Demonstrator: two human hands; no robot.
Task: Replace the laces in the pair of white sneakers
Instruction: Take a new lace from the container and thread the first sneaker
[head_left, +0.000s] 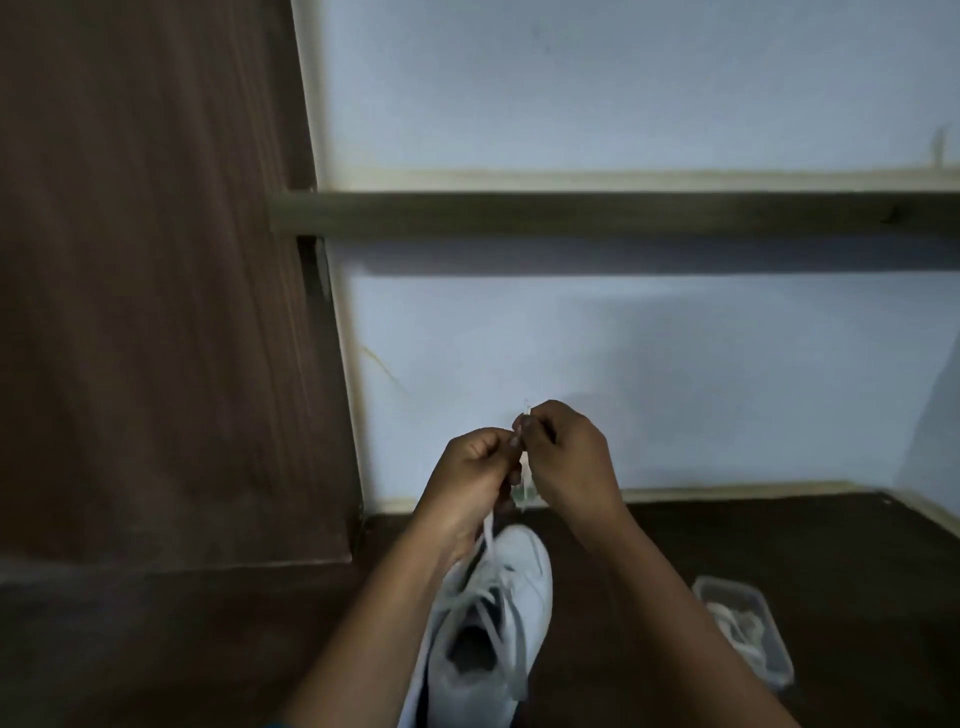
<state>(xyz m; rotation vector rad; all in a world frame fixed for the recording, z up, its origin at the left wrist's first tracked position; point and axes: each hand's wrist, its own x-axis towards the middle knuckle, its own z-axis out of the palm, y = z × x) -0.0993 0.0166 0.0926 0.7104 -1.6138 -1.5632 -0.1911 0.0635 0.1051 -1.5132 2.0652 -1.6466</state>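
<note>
1. White sneaker sits on the dark brown floor, low centre, with its toe pointing away from you toward the wall. Your left forearm covers part of its left side.
2. Your left hand is up above the toe. Its fingers are curled and pinch the white lace, which runs from that hand down into the sneaker.
3. Your right hand is just beside the left, and the fingertips meet. Its fingers are curled and pinch the lace end, and the tip pokes up above them. A short stretch of lace hangs between the two hands.
4. More lace lies loose across the sneaker's opening. Blur hides which eyelets are threaded.
5. Clear plastic container sits on the floor right of the sneaker, apart from it. It holds a tangle of pale laces. Your right forearm passes between it and the sneaker.
6. Brown wood panel stands on your left, near the left arm.
7. Pale blue wall is dead ahead. A dark wooden rail crosses it, and cream skirting runs along the floor line.
</note>
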